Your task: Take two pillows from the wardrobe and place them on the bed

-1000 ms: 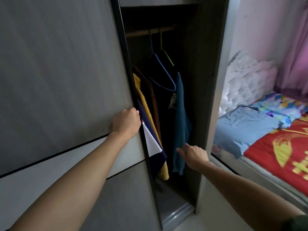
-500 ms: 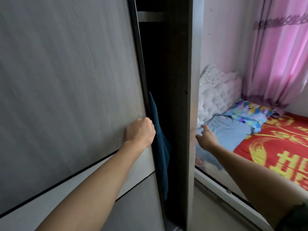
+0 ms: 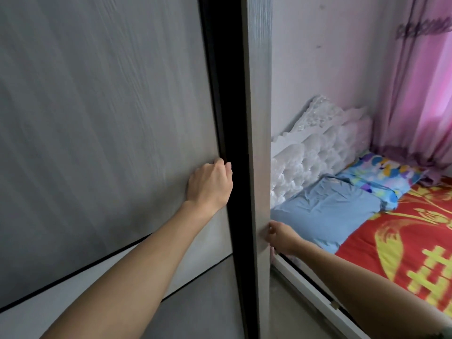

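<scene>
Door [image 3: 102,118] slid nearly shut; left hand [image 3: 209,185] grips its upright edge, right hand [image 3: 281,237] pinches wardrobe side panel [image 3: 259,118]

Yellow double-happiness character 囍 on the red bedspread [image 3: 403,243].

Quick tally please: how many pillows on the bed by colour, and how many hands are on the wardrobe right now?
Plain blue pillow: 1
Patterned blue pillow: 1
Hands on the wardrobe: 2, the left hand on the door edge, the right hand on the side panel
Total: 2 pillows, 2 hands, 4 in all
</scene>
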Available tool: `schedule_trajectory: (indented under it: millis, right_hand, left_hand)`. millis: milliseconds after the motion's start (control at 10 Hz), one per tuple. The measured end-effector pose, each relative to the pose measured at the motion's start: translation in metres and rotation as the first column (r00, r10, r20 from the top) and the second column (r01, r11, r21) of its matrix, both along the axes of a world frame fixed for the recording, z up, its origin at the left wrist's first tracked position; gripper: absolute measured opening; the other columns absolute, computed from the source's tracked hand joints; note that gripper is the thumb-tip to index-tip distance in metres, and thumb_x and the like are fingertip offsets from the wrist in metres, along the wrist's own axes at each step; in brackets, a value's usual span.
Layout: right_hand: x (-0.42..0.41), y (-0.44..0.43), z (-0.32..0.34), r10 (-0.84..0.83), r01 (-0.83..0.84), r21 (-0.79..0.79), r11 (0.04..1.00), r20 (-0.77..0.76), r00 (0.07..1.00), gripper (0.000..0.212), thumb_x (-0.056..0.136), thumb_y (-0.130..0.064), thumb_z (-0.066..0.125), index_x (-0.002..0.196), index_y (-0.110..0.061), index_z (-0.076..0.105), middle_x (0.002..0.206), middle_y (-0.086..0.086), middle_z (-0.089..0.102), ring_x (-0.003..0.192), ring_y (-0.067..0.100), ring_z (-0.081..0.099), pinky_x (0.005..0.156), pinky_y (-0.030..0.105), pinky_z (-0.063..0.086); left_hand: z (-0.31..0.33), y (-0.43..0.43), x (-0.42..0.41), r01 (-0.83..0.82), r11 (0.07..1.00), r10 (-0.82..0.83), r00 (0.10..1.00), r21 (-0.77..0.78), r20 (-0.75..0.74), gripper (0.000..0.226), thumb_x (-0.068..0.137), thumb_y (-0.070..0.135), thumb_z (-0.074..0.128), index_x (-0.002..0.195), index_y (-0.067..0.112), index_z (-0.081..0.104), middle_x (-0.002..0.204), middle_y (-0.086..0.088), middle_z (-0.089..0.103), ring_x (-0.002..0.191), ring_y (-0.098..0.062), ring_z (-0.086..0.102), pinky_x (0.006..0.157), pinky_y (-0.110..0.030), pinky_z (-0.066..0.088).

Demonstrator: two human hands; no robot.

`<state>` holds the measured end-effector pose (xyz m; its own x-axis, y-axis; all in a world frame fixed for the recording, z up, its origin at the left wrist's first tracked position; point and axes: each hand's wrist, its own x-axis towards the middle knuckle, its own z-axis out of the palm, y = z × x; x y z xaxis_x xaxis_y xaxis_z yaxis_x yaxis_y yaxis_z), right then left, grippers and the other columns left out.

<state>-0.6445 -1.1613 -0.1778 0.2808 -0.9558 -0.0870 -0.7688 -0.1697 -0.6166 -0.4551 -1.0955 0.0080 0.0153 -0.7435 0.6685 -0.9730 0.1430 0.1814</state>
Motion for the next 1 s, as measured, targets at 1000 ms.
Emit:
schedule_trajectory:
  millis: [1000]
  right_hand:
    - [-0.036,-0.031,0.063,0.314,-0.376,-0.201,0.905,-0.281,0.907,0.030,0.087,-0.042,0.058,0.113,-0.029,0.063,0.111,0.001,0.069,0.103,0.025,0.063,0.085,0.035,0.050]
  left_hand:
    - [0.001,-0.039,-0.058,-0.247,0.969,0.245,0.966,0.006,0.081,0.068,0.090,0.062,0.013,0.094,0.006,0.051,0.075,-0.021,0.067,0.070,-0.043,0.062,0.053,-0.036,0.032]
